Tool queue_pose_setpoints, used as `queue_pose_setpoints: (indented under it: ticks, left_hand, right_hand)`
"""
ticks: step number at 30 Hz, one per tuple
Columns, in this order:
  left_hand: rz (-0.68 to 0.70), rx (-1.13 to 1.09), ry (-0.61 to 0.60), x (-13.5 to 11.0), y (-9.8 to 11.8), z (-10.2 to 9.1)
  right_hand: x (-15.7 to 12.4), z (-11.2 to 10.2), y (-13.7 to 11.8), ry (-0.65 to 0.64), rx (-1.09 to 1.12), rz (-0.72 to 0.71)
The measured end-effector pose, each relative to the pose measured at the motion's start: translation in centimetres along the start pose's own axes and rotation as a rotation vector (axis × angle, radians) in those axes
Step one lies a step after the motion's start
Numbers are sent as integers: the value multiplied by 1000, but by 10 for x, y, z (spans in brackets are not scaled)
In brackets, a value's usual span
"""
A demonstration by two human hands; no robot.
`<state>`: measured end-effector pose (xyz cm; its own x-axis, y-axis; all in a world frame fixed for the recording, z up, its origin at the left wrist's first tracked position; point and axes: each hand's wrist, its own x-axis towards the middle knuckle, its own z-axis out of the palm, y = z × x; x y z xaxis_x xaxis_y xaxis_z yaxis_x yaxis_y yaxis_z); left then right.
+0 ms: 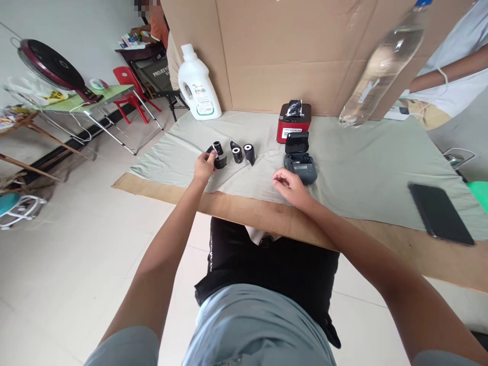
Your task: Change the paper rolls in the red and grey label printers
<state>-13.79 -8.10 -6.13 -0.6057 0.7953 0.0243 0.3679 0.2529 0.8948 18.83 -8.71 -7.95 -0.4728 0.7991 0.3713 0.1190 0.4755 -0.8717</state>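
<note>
My left hand (205, 166) pinches a black label roll (217, 148) at the left of the cloth; its fingertips partly cover the roll, and a loose black strip curls beside them. Two more black rolls with white cores, a middle roll (237, 154) and a right-hand roll (249, 148), stand just to the right, their loose ends sticking out. My right hand (292, 188) rests near the table's front edge, fingers curled in, with nothing visible in them. Close beside it sits a small dark grey label printer (301, 168) with its lid raised. Behind that is a red and black printer (293, 124) with black film on top.
A white jug (199, 86) and a large clear bottle (385, 66) stand by the cardboard panel (282, 51). A black phone (440, 213) lies at the right. One person's arm (453, 71) shows behind the panel; another person (158, 25) is at the back left.
</note>
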Motion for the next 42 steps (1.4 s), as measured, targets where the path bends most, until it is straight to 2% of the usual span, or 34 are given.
queue_pose_setpoints:
  ticks: [4,10,16,18,21,23,25,28,31,34,36,39,42]
  left_hand:
    - [-92,-40,-14,2,-1,8]
    - [-115,-15,15,-2,4,13]
    - [-169,-93,10,-2,-4,13]
    - [-76,-42,79,-4,-7,14]
    - [209,81,310,-12,-6,19]
    - [386,161,369,-21,1,25]
    - [506,247,294,-29,13,32]
    - [612,409,117,-31,36,44]
    - [717,621,-93,-17,57,55]
    - [709,743,-267,5,68,65]
    - [681,749,-316,15,71,72]
    - [703,673,-306,18,70,77]
    - [708,374,-253,10,68,80]
  right_hand:
    - [1,-1,1,-15,-16,-6]
    - [1,-1,4,-48,-44,-39]
    - [1,-2,4,-69,-71,-56]
    - [0,-2,5,-80,-76,-61]
    - [0,-2,9,-85,-88,-74]
    - [0,-2,12,-84,-96,-84]
    - [0,-2,13,-85,-103,-88]
    - [0,-3,12,-93,-119,-83]
    - [0,-4,9,-97,-136,-74]
    - [0,-4,8,-100,-146,-73]
    - [-1,-3,8,-103,-155,-82]
    - [-1,-4,8,-95,-170,-111]
    - [-2,-8,4,-43,-204,-165]
